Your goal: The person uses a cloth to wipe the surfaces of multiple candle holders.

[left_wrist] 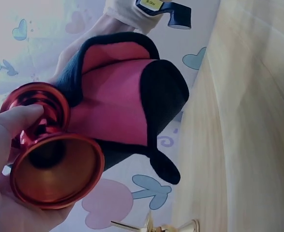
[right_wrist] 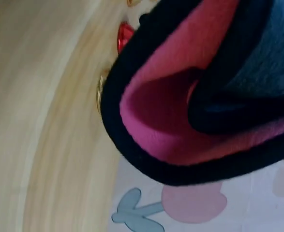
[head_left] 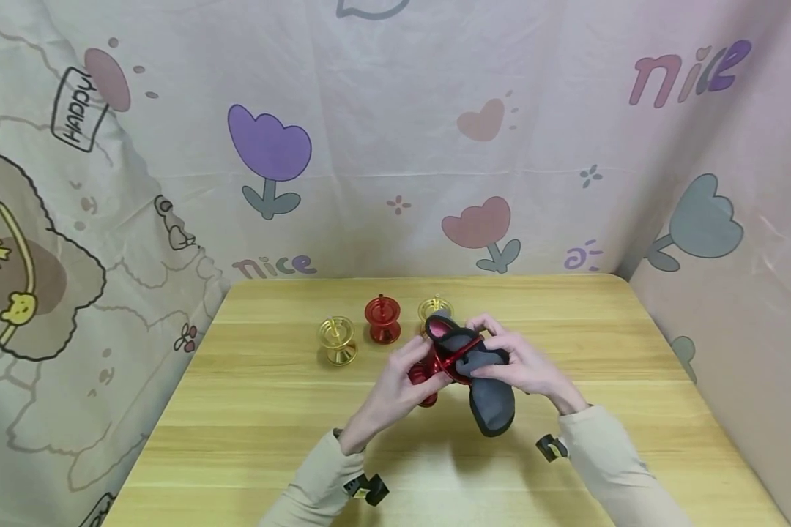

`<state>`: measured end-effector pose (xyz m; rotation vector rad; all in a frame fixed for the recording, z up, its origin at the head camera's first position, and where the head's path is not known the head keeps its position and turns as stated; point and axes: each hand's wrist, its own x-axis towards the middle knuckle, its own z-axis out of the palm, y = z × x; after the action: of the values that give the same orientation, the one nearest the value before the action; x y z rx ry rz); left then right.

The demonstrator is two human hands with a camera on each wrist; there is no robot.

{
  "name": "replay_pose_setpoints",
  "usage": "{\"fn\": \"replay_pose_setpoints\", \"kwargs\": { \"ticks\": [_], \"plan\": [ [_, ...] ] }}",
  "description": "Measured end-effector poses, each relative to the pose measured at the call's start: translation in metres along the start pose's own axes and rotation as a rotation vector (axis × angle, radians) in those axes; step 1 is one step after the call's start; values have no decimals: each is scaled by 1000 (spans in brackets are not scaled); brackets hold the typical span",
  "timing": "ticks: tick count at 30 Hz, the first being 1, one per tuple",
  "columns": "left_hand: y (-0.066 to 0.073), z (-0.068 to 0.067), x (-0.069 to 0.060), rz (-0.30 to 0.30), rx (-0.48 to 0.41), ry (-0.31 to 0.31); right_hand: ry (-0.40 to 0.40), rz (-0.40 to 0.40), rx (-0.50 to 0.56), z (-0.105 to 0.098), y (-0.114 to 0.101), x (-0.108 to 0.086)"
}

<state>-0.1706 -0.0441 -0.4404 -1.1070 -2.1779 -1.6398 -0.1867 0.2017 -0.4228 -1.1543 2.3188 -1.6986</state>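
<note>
My left hand [head_left: 395,384] grips a shiny red metal candle holder [head_left: 425,379] by its stem, tilted above the table. In the left wrist view the hollow foot of this candle holder [left_wrist: 54,176] faces the camera, and the thumb lies across the stem. My right hand [head_left: 524,360] pinches a grey cloth [head_left: 493,402] with black edging against the dish of the candle holder. The cloth's pink underside [left_wrist: 113,104] shows in the left wrist view. Folds of the cloth [right_wrist: 154,145] fill much of the right wrist view and hide the right fingers there.
Behind the hands stand a gold candle holder [head_left: 338,342], another red one [head_left: 384,320] and a second gold one [head_left: 436,304], partly hidden by the cloth. They rest on a wooden table [head_left: 250,439]. A printed curtain [head_left: 369,146] hangs behind and at both sides.
</note>
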Motion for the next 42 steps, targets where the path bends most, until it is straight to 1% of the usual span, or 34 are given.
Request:
{"fn": "replay_pose_setpoints", "kwargs": {
  "ticks": [4, 8, 11, 13, 16, 19, 24, 28, 32, 35, 42],
  "plan": [
    [1, 2, -1, 6, 20, 18, 58, -25, 26, 10, 5, 4],
    [2, 3, -1, -34, 9, 26, 138, -64, 4, 19, 8, 7],
    [2, 5, -1, -52, 9, 29, 190, -83, -9, 24, 8, 8],
    [2, 5, -1, -53, 20, 36, 212, -80, -4, 26, 8, 9],
    [3, 6, 0, -59, 33, 50, 234, -62, 21, 29, 8, 10],
    [2, 6, 0, -67, 38, 51, 247, -59, 55, 31, 9, 10],
    [2, 5, -2, -99, -11, 37, 267, -92, 105, 33, 10, 8],
    [3, 5, -3, -129, -54, 19, 283, -95, 117, 33, 9, 6],
    [3, 5, -2, -154, -85, 3, 309, -83, 146, 32, 8, 5],
    [3, 5, -1, -174, -105, -5, 340, -65, 193, 32, 8, 4],
    [2, 5, -2, -210, -116, -4, 419, -41, 284, 33, 6, 4]
  ]
}}
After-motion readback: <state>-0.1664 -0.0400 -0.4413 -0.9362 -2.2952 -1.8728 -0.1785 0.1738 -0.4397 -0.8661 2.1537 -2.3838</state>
